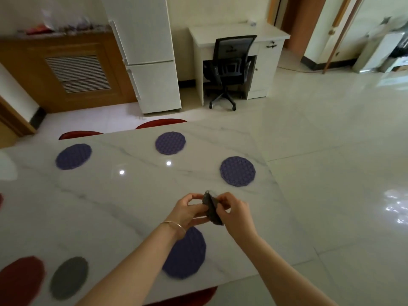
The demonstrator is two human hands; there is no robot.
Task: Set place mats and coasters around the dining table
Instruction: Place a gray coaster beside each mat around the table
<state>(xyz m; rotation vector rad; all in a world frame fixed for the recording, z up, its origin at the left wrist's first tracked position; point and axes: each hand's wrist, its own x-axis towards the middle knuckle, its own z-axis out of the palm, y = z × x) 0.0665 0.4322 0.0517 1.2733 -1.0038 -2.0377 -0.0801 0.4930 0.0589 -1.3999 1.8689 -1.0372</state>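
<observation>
Round purple place mats lie on the white marble dining table [110, 206]: one far left [73, 156], one at the far edge [170, 143], one at the right end [237, 171] and one near me [187, 257], partly hidden by my left forearm. Above the table, my left hand [189, 212] and my right hand [234, 212] both pinch a small stack of dark grey coasters [212, 209] held on edge. A grey coaster [68, 277] and a red mat [21, 280] lie at the near left.
Red chair backs [161, 123] [79, 134] show behind the table's far edge, another red chair [194, 294] under the near edge. Beyond stand a white fridge [150, 62], a white desk with a black office chair [229, 69] and a wooden cabinet [66, 71]. Glossy tiled floor spreads to the right.
</observation>
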